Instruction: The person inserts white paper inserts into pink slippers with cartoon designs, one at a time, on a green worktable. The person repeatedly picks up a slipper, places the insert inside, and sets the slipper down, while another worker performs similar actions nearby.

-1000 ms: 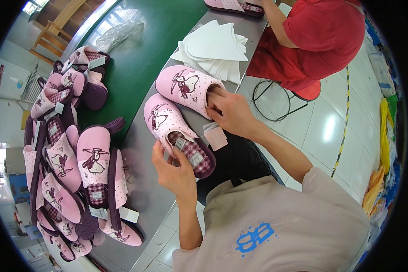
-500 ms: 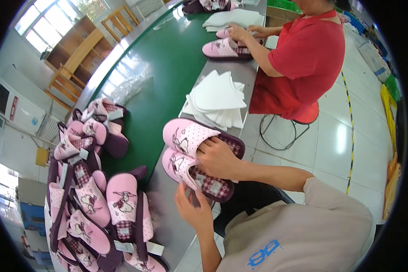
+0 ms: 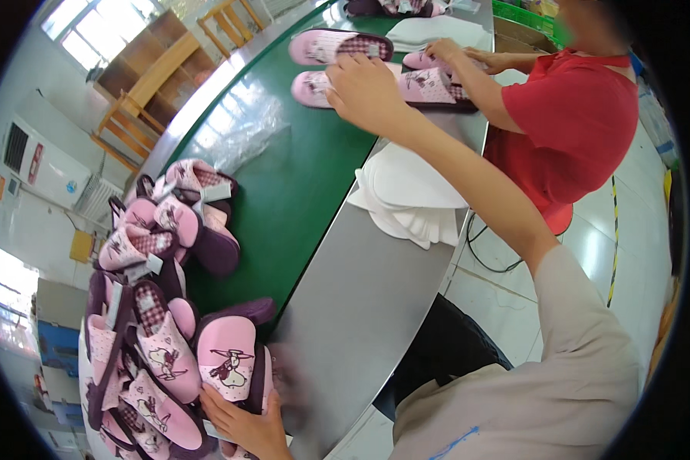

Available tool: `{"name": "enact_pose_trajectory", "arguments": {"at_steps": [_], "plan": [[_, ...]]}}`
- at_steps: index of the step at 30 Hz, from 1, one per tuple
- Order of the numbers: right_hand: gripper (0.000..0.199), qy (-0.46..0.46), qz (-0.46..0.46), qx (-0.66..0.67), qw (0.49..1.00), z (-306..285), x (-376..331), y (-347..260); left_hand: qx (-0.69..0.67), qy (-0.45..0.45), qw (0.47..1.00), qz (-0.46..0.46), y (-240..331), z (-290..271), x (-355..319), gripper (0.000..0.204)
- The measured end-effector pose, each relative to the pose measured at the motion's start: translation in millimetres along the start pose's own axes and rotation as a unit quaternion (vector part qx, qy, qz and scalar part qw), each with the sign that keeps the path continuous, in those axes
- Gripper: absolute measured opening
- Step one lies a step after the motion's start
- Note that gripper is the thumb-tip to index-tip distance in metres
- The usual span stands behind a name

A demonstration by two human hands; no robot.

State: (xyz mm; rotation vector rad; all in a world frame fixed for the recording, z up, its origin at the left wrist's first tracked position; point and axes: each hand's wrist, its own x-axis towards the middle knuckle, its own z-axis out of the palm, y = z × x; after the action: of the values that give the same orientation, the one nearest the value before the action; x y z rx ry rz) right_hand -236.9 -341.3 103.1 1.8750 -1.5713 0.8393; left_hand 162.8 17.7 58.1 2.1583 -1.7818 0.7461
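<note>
My right hand (image 3: 364, 92) is stretched out to the far part of the green table. Its curled fingers grip a pair of pink slippers (image 3: 312, 88) with checked dark insoles, toes pointing left. At the lower left, my left hand (image 3: 245, 425) has its fingers and thumb around the near end of a pink slipper (image 3: 226, 349) with a cartoon dog print. That slipper lies at the edge of a heap of like slippers (image 3: 157, 368) with dark purple soles and white tags. Part of its grip is hidden.
A stack of white sole-shaped sheets (image 3: 414, 188) lies on the grey table strip (image 3: 353, 284). Across from it, a co-worker in red (image 3: 567, 115) handles another slipper pair (image 3: 429, 84). Crumpled clear plastic (image 3: 245, 126) rests on the green tabletop (image 3: 330, 153).
My right hand has carried the slipper pair from the near table edge to the far green surface. My left hand has left that pair and moved down-left to a slipper in the heap.
</note>
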Motion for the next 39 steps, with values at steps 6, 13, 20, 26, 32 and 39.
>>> {"name": "enact_pose_trajectory", "arguments": {"at_steps": [6, 13, 20, 26, 32, 39], "plan": [[0.015, -0.097, -0.051, 0.227, 0.968, -81.8, -167.2, -71.8, 0.016, -0.074, 0.997, -0.017, -10.6, 26.0, -8.8, 0.123], [0.006, -0.170, 0.020, 0.387, 0.906, -121.8, -271.7, -113.0, -0.119, -0.096, 0.988, -0.031, -27.9, 16.1, 20.3, 0.108], [0.010, -0.152, 0.230, 0.499, 0.822, -178.1, -317.6, -130.5, -0.216, -0.080, 0.969, -0.089, -75.8, 27.5, 5.3, 0.067], [0.022, -0.222, 0.193, 0.604, 0.741, -203.8, -334.2, -166.5, -0.356, -0.055, 0.927, -0.104, -72.0, 38.5, 1.1, 0.034], [0.083, -0.325, 0.161, 0.643, 0.675, -204.0, -338.7, -212.7, -0.512, 0.005, 0.841, -0.178, -32.8, 59.2, -14.4, 0.030], [0.105, -0.223, 0.038, 0.401, 0.888, -194.7, -318.0, -277.7, -0.668, 0.008, 0.679, -0.304, -34.9, 55.6, -20.5, 0.043]]}}
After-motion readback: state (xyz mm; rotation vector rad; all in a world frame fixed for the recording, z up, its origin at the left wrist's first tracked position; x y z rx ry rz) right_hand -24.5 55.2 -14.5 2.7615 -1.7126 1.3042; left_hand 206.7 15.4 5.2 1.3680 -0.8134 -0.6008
